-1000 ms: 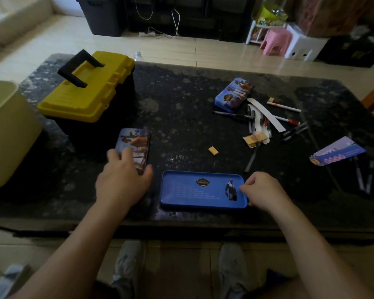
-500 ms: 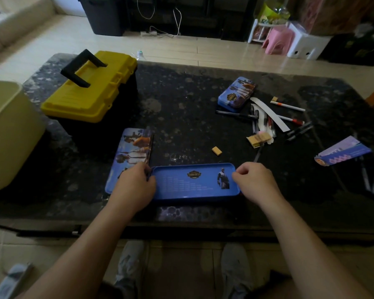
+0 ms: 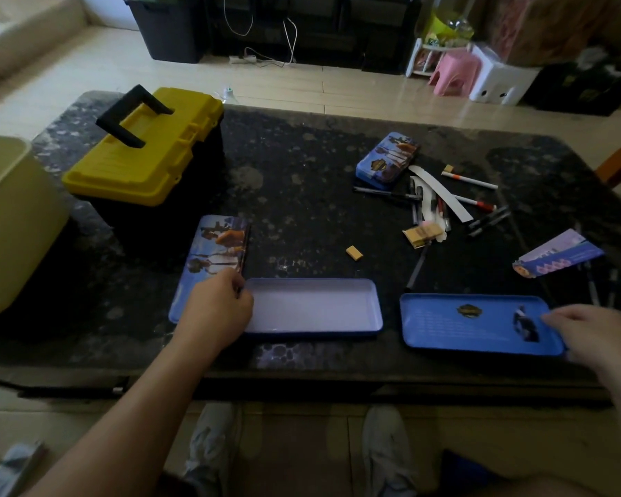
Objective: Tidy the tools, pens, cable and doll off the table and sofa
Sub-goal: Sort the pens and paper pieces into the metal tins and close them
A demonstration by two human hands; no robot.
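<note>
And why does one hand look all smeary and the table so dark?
Head view: the right hand is blurred near the frame edge, the left hand sharp; the dark table sits dim against the brighter floor behind.

Dim over the dark table [image 3: 302, 195], brighter on the floor tiles [image 3: 337, 87] behind, with pale glare inside the open tin [image 3: 312, 306]. Motion-blurred at the right hand [image 3: 599, 335] and blue lid [image 3: 463, 328]; bent by wide-angle distortion toward the edges.

Pale beige tiled floor [image 3: 355, 84] lit brightly across the top, cream sofa [image 3: 22, 41] upper left, black cabinet [image 3: 337, 26] top centre, pink stool [image 3: 452, 73] and white stool [image 3: 499, 84] upper right, dark speckled stone table [image 3: 302, 195] dim at centre
</note>
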